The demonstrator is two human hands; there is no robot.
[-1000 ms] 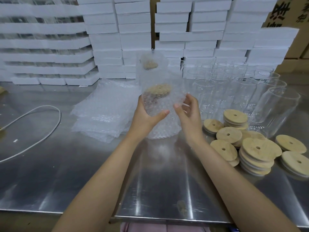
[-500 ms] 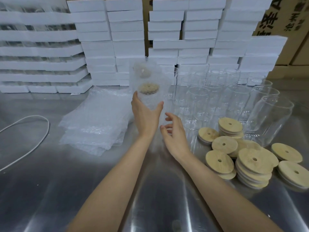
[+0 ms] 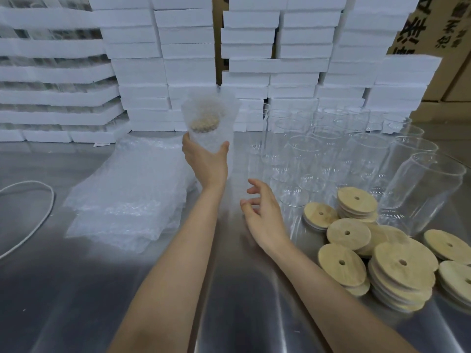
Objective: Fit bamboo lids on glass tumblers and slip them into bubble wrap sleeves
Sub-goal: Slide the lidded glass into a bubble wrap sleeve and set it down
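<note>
Steel-topped table (image 3: 76, 301) in what looks like a packing room, with white foam boxes (image 3: 188, 72) stacked along the back and cardboard cartons (image 3: 446, 80) off to the right. The left hand (image 3: 206, 161) is reaching out with fingers and thumb wrapped round the lower half of a sleeved tumbler (image 3: 211, 138). The right hand (image 3: 262, 212) is holding nothing, fingers loosely curled, hovering over the table just short of the bare tumblers (image 3: 305, 154). My read is that this one's done and is being parked at the back while the free hand goes for the next glass. If so, I'd set it down flat on its base and well clear of the bare glass beside it, because glass on steel is slick and a bump could set off the whole cluster. I'd also grip through the wrap firmly enough that the glass can't slide out the bottom. The tumbler is upright and fully inside the cloudy bubble wrap. Its bamboo lid (image 3: 205, 123) shows through as a tan disc near the top, and the sleeve's open end stands above it. I can't tell if the base is touching the table yet. The spare sleeves (image 3: 127, 194) sit in a pile to the left, and the loose lids (image 3: 402, 266) are heaped on the right.
</note>
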